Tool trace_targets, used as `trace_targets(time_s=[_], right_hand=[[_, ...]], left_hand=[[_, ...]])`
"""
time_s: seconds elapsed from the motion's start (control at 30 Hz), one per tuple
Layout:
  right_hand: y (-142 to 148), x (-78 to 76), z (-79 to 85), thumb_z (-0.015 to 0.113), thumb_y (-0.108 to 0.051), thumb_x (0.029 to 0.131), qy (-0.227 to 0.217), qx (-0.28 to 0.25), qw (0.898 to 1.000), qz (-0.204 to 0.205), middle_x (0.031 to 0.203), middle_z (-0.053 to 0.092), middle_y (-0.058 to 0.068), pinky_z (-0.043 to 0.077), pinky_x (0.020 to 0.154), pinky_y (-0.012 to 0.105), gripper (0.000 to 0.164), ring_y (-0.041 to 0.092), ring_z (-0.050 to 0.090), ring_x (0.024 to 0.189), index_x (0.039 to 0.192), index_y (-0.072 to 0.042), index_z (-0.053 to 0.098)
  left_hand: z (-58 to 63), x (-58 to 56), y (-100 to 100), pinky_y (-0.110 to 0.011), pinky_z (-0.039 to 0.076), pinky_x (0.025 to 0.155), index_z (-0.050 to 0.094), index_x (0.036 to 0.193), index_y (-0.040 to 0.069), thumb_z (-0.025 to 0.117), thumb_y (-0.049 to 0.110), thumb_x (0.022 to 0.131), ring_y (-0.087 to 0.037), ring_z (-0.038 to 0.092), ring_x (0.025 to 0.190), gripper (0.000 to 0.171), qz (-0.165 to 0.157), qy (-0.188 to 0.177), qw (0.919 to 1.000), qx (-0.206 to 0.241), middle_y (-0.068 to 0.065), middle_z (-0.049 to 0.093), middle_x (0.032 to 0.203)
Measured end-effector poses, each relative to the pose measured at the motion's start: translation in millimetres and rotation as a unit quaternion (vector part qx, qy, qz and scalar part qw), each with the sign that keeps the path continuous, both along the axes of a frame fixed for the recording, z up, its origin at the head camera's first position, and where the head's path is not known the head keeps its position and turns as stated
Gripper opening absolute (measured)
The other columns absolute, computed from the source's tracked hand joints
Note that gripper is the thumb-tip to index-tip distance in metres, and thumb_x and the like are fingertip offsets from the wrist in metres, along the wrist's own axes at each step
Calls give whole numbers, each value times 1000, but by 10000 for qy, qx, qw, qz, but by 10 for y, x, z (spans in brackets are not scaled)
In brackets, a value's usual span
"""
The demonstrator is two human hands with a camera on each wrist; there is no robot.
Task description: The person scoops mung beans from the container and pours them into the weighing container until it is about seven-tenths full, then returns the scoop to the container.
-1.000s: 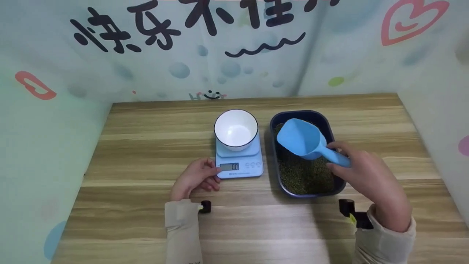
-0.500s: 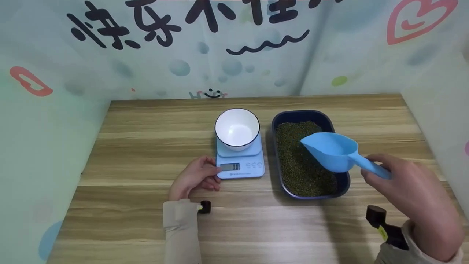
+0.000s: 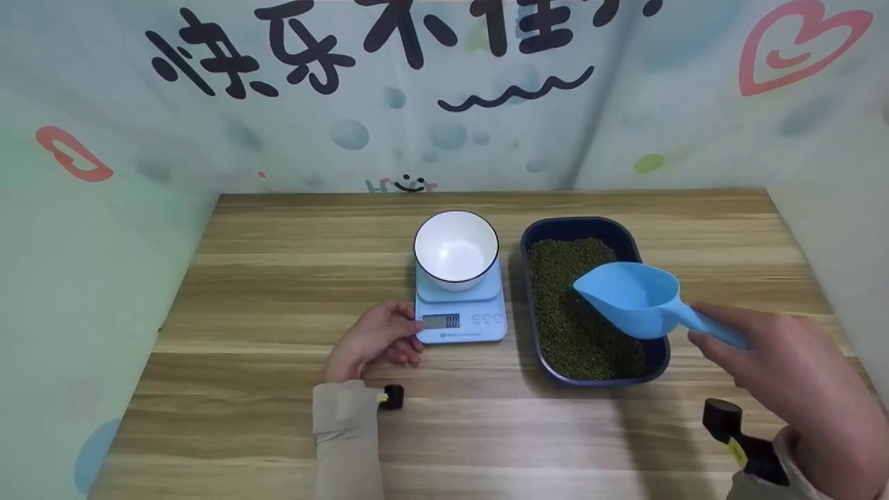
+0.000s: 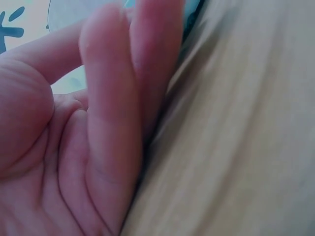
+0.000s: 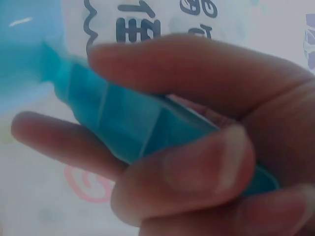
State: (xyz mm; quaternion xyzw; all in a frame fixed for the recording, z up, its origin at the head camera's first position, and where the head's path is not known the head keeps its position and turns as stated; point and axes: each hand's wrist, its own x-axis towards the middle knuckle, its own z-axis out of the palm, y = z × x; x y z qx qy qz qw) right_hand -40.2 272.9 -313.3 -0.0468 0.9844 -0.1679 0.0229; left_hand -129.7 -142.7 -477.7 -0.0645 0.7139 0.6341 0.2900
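My right hand (image 3: 785, 368) grips the handle of a light blue scoop (image 3: 628, 298), its fingers curled round the ribbed underside (image 5: 133, 118) in the right wrist view. No beans show in the scoop's bowl, which hangs over a dark blue tub (image 3: 528, 305) of small green mung beans (image 3: 576, 340). My left hand (image 3: 378, 340) holds the left front corner of a light blue kitchen scale (image 3: 479, 333), thumb beside the display and fingers along the side. The display reads 0.0. A white bowl (image 3: 456, 246) with a dark rim stands on the scale.
The tub stands just right of the scale on a wood-grain table (image 3: 278, 278). A printed backdrop (image 3: 312, 139) rises behind the table's back edge and along both sides. A small black wrist camera (image 3: 392, 397) sits at the left cuff.
My right hand has drawn the scoop to the right and turned it, so its tip points left over the tub. My left hand stays at the scale; the whole view shifts slightly.
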Motion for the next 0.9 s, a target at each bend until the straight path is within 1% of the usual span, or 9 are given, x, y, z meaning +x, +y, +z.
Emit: trace_targets(time_s=[0.17,0.3,0.33,0.4,0.53,0.57,0.63,0.73,0.9], right_hand=[[76,-1,-18,62,-21,88,-196,-27,9997,-149,76,66,11,34,42,23,41,12,49,46,120,4,57],[107,-7,-51,62,-23,88,-353,-9,9992,-181,80,66,13,31,42,23,43,13,42,47,120,4,56],[117,-14,-55,62,-24,88,-409,1,9990,-200,79,65,13,32,41,24,43,14,42,47,121,4,56],[142,-20,-59,61,-25,88,-451,25,9987,-219,77,65,11,32,41,24,44,14,42,46,122,3,56],[140,-16,-67,60,-26,89,-668,71,9974,-258,69,63,3,33,39,25,45,14,47,43,124,1,54],[135,-14,-73,60,-26,89,-690,91,9973,-254,69,63,2,33,39,25,45,14,47,43,124,1,55],[125,-17,-80,60,-27,89,-784,123,9964,-295,66,62,1,33,39,25,46,14,47,43,124,2,54],[116,-31,-79,59,-27,90,-814,119,9961,-331,68,63,5,34,40,25,46,14,47,45,123,4,54],[104,-68,-73,59,-25,90,-669,117,9973,-283,67,61,6,33,41,24,43,14,43,46,121,5,55]], left_hand=[[-16,6,8,-30,55,52,41,112,1,60,18,90,-23,67,60,34,-97,-20,9999,75,-15,65,77],[132,55,9,-30,54,51,42,109,1,57,15,91,-24,67,60,27,-98,25,9999,54,-17,65,78],[137,53,12,-31,54,51,43,109,1,57,14,91,-24,66,60,26,-88,36,9999,41,-18,65,78],[125,48,30,-31,54,51,44,108,2,57,16,91,-25,67,60,26,-52,51,10000,60,-19,65,79],[-45,39,22,-32,55,52,44,110,4,59,19,90,-26,67,62,29,3,6,10000,83,-18,65,82],[-59,46,23,-32,55,53,44,109,4,59,20,90,-26,67,63,29,9,-10,10000,96,-18,65,82],[-66,56,21,-32,55,54,45,109,4,59,21,90,-26,67,64,29,-4,-29,10000,86,-18,65,83],[-47,51,9,-32,55,54,45,109,5,59,22,90,-27,68,65,29,-39,-8,10000,34,-18,65,84],[5,24,-11,-31,55,52,46,109,6,59,23,90,-27,68,65,28,12,63,9999,-94,-18,65,84]])
